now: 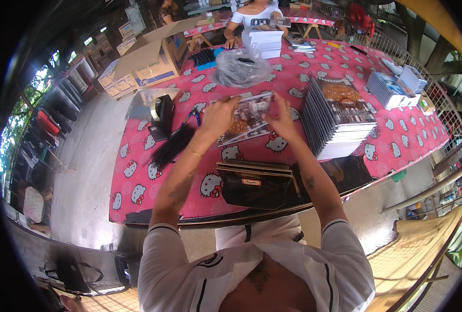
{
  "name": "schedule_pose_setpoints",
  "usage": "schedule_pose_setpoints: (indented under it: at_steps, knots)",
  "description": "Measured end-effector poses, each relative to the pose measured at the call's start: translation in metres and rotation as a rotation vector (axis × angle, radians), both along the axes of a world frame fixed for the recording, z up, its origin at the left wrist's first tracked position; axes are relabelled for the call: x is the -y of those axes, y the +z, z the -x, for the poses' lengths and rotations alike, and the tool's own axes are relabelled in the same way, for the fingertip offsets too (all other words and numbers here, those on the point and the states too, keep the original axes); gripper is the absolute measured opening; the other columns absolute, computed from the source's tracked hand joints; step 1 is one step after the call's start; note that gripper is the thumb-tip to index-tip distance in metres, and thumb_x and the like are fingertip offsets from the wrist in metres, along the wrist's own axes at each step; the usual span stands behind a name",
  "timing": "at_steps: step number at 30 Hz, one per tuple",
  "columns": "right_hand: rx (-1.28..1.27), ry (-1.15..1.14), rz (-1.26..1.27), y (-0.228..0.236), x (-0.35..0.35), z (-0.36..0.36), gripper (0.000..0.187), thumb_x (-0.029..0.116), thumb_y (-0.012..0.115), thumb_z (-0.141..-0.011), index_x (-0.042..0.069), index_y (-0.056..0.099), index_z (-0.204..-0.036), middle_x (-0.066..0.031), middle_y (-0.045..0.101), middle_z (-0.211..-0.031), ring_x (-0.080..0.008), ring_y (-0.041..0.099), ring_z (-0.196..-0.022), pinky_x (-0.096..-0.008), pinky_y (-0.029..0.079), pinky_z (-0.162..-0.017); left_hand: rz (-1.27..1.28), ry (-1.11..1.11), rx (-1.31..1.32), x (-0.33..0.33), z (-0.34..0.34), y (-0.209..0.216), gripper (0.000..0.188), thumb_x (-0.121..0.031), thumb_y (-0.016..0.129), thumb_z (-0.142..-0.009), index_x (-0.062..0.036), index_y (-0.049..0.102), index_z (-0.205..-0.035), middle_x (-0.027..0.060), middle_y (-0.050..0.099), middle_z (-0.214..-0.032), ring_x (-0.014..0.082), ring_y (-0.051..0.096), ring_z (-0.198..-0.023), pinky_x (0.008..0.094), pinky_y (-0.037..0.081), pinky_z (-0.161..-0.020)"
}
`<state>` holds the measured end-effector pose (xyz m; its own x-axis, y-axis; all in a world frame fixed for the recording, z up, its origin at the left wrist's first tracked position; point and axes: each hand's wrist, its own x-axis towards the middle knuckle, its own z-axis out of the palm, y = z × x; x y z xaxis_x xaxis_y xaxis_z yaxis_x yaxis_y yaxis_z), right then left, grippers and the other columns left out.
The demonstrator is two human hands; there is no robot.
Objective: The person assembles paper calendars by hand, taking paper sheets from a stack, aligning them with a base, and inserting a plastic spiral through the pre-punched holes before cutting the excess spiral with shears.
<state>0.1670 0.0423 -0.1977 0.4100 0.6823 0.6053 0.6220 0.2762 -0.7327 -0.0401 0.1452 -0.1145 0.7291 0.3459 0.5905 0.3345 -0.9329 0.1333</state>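
Observation:
Over the pink table, my left hand [219,116] is closed on the left edge of a loose stack of printed sheets [254,106], its upper part smeared by motion. My right hand [283,117] is at the stack's right edge with thumb and fingers apart; whether it touches the paper is hard to tell. More printed sheets [241,132] lie flat beneath. A bundle of thin black binding coils [172,147] rests left of my left forearm, with blue-and-red-handled pliers [190,118] beside it. Right of my right hand stands a tall stack of coil-bound books [340,112].
A black purse [259,184] lies at the near edge, a black desktop device [162,117] to the left. Farther back are a clear plastic bag [243,67], an open cardboard box [155,60] and a book stack [262,41] before another person [254,15]. More books [392,88] sit far right.

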Motion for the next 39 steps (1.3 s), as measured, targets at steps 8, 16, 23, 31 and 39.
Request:
schedule_pose_setpoints:
  at_steps: [8,16,23,31,39]
  knots:
    - [-0.391,0.269,0.148,0.027,0.176,0.042,0.023,0.005,0.071,-0.092,-0.002,0.068,-0.114,-0.002,0.072,-0.1,-0.0075,0.062,-0.091,-0.0268,0.05,-0.084,-0.087,-0.404,0.003,0.116,0.021,0.084,0.035,-0.006,0.063,-0.083,-0.0071,0.065,-0.118,0.0114,0.065,-0.086,0.0319,0.065,-0.081,0.0444,0.05,-0.077]
    - [-0.555,0.211,-0.032,0.01,0.204,0.069,0.018,0.001,0.07,-0.091,-0.003,0.07,-0.109,-0.0032,0.072,-0.103,-0.0075,0.062,-0.093,-0.0246,0.049,-0.083,-0.188,-0.464,-0.058,0.156,0.023,0.093,0.039,-0.011,0.069,-0.078,-0.0117,0.066,-0.117,0.0044,0.059,-0.08,0.0236,0.062,-0.077,0.0395,0.046,-0.081]
    - [-0.6,0.25,0.009,0.005,0.201,0.082,0.019,0.003,0.069,-0.093,-0.003,0.07,-0.112,-0.0025,0.072,-0.105,-0.0076,0.062,-0.095,-0.0249,0.049,-0.085,-0.174,-0.445,-0.09,0.146,0.033,0.09,0.042,-0.012,0.07,-0.078,-0.0139,0.066,-0.12,0.0042,0.06,-0.083,0.0226,0.062,-0.078,0.0385,0.046,-0.08]
    - [-0.439,0.336,0.131,0.004,0.185,0.087,0.035,0.005,0.071,-0.091,-0.001,0.063,-0.125,-0.0062,0.069,-0.115,-0.0123,0.062,-0.104,-0.0283,0.049,-0.092,-0.171,-0.349,-0.193,0.139,0.048,0.083,0.04,-0.013,0.069,-0.081,-0.0122,0.066,-0.121,0.0052,0.066,-0.093,0.0229,0.064,-0.086,0.0391,0.045,-0.088]
    - [-0.487,0.222,0.023,-0.011,0.182,0.109,0.063,0.011,0.076,-0.087,0.002,0.046,-0.142,-0.0143,0.06,-0.126,-0.0223,0.059,-0.118,-0.0334,0.045,-0.102,0.679,0.023,0.542,0.147,0.099,-0.036,0.052,-0.027,0.052,-0.103,-0.0028,0.042,-0.148,0.0169,0.052,-0.141,0.0229,0.046,-0.134,0.0392,0.029,-0.115]
